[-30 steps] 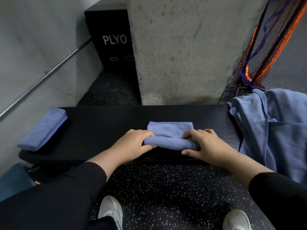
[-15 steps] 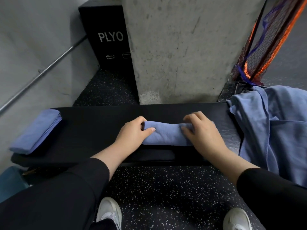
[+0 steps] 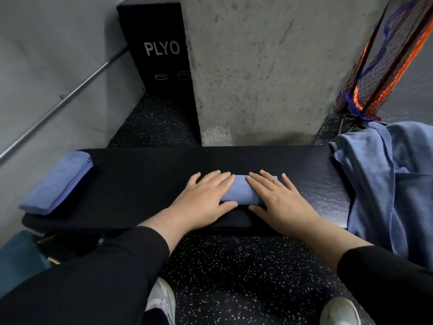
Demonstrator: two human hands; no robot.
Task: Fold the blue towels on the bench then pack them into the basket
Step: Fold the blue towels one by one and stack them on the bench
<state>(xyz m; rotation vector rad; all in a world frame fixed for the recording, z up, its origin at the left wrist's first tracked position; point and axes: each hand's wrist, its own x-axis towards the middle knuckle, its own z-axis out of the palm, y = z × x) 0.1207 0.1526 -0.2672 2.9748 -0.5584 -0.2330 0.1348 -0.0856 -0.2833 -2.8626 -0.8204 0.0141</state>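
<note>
A grey concrete pillar (image 3: 269,66) rises straight beyond the grip, its top cut off by the frame. The long black counter (image 3: 145,184) runs crosswise under both hands, its right end hidden by a heap of unfolded blue towels (image 3: 393,184); how many cloths lie in that heap cannot be told, and it runs out of frame on the right. Beyond the grip to the left stands one black box (image 3: 159,55) with the white word "PLYO" and two small box outlines printed below it, the second half hidden by the pillar. Beyond the heap, an orange and blue net (image 3: 384,66) hangs around dark poles. Well to the left of the grip, at the counter's far end, lies one folded stack of towels (image 3: 56,184); its layers are too fine to count. Below that end, a teal shape (image 3: 16,256) is cut off by the edge and hard to identify. Two white shoes (image 3: 161,303) show on the speckled floor, partly hidden.

The small folded towel (image 3: 239,191) lies on the counter directly under the grip, only its middle strip visible. The left hand (image 3: 203,198) presses flat on its left part, fingers spread and straight; the right hand (image 3: 281,198) presses flat on its right part likewise, thumb at the near edge.
</note>
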